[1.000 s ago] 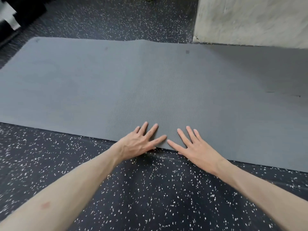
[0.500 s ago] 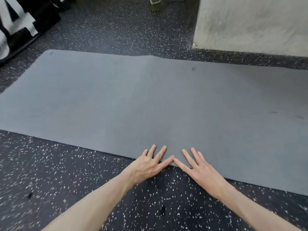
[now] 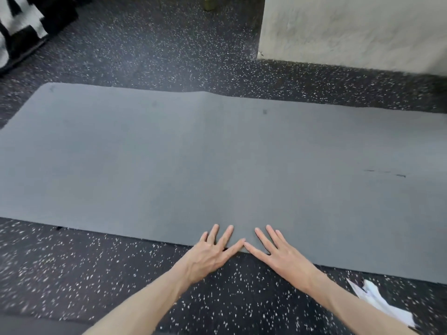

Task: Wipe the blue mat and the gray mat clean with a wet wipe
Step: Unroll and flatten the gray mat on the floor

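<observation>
Floor: dark rubber with white speckles, fills the view around everything else.

Gray mat: unrolled flat on the floor, long side running left to right; its right end runs out of view. Far edge shows a slight ripple near the middle. Small dark spot near the far edge; a thin dark streak toward the right end.

Wall: pale, rough-textured, upper right, its corner meeting the floor beyond the mat's far edge.

Black-and-white object: upper left corner, partly cut off; cannot tell what it is.

White crumpled wipe: lying on the floor at lower right, just beside the mat's near edge, apart from both hands.

Left hand: palm down, fingers spread and straight, fingertips resting on the mat's near edge, heel of the hand over the floor. Holds nothing.

Right hand: same posture, mirrored, with fingers fanned flat on the mat edge. Holds nothing. The index fingertips of the two hands meet or nearly meet, forming a V.

Small object at the top edge: olive-toned, mostly cropped, unidentifiable.

No blue mat within view.
</observation>
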